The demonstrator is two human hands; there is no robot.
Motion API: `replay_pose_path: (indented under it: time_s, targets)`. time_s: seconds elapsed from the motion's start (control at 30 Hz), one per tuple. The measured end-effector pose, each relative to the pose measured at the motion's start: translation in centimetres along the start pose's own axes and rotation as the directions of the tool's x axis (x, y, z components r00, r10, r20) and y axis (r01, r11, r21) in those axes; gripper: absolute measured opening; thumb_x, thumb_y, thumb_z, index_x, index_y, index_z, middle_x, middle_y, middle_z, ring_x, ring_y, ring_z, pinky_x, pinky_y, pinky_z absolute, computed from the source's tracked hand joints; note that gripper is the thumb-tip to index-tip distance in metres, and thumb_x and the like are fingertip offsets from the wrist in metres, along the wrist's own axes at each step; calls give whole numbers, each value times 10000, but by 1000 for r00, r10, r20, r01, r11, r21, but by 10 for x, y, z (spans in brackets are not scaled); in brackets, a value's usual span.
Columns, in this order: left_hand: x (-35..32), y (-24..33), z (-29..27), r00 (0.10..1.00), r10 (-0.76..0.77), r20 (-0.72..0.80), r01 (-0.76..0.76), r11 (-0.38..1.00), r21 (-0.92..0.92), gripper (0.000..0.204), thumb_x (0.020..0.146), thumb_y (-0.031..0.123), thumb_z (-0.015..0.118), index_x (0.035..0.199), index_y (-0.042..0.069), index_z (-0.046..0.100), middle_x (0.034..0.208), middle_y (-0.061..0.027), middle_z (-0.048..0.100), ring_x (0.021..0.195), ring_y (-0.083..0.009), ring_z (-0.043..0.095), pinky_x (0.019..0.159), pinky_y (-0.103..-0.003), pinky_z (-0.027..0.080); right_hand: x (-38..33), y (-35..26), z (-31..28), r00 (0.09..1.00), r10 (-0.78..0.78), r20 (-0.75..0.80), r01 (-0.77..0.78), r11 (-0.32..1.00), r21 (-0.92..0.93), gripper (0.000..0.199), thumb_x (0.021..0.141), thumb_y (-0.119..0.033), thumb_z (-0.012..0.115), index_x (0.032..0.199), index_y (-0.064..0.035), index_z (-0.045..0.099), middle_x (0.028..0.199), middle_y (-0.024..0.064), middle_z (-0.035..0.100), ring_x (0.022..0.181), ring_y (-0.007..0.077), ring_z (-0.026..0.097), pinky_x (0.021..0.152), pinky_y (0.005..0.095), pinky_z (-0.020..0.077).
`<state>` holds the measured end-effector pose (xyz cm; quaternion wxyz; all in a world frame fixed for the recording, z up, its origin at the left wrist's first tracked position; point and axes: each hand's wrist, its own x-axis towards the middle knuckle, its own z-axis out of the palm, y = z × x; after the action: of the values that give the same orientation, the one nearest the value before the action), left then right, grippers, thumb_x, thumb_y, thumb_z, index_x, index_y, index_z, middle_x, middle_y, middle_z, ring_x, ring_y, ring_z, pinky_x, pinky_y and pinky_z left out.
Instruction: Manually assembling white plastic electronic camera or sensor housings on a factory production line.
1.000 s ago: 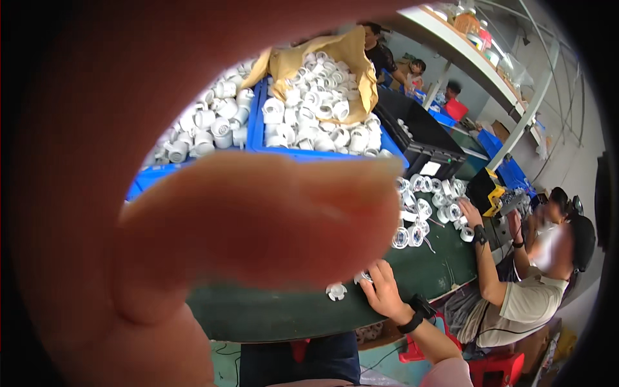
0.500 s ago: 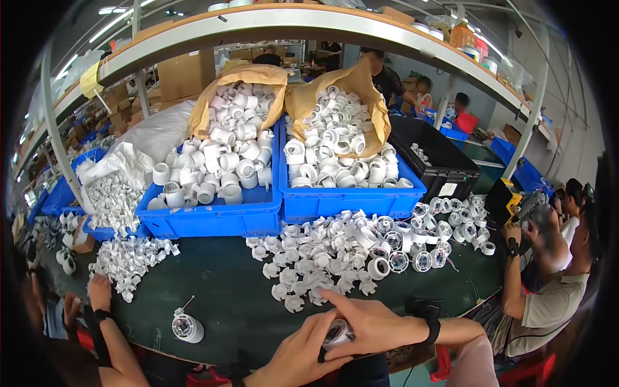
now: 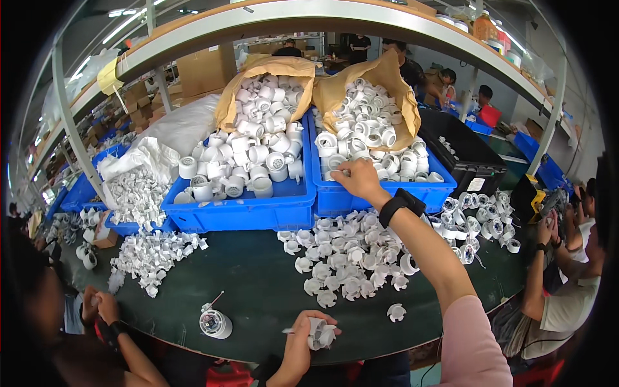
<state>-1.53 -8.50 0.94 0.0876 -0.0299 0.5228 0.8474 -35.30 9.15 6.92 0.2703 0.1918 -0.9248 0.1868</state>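
White plastic part (image 3: 320, 333) you're gripping in left hand (image 3: 302, 340); right hand (image 3: 358, 178) is closing on caps (image 3: 335, 169) in the right blue bin (image 3: 387, 187), far beyond it.

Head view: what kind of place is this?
Most likely a factory assembly line. Blue bins are heaped with identical white plastic parts, more are piled on the green workbench, and other workers sit alongside. The right hand reaches into a bin; the left hand holds one part.
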Motion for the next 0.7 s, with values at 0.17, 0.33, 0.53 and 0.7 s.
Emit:
replay_pose_path:
  time_s: [0.17,0.33,0.53,0.7]
  targets:
    - [-3,-8,-1,997,-80,-9,81,996,31,533,987,509,282,1082,30,495,940,-113,626,645,-157,604,468,-242,436,-15,0,-11,996,88,-2,-87,988,125,328,817,-391,699,952,-91,700,676,86,654,593,220,618,523,338,465]
    - [1,17,10,991,68,113,-74,996,52,498,974,461,395,1194,17,445,1021,-129,593,693,-153,581,471,-227,407,-63,-26,-58,971,132,199,-239,560,793,321,924,-367,612,840,-58,613,687,-5,609,566,79,557,470,217,395]
    - [17,28,21,983,145,112,-157,981,111,509,953,470,421,1063,-24,477,833,-145,621,483,-163,550,381,-245,393,-195,-77,-118,859,-22,512,-509,83,857,411,912,-394,614,1124,-61,501,828,36,607,583,76,558,467,194,419]
    - [29,21,40,946,322,50,-312,852,421,529,946,465,363,964,-26,559,789,-88,608,544,-108,533,449,-228,378,-253,-96,-131,934,-207,291,-213,332,919,662,818,-127,724,1381,-46,386,1181,136,504,1043,189,554,859,289,480]
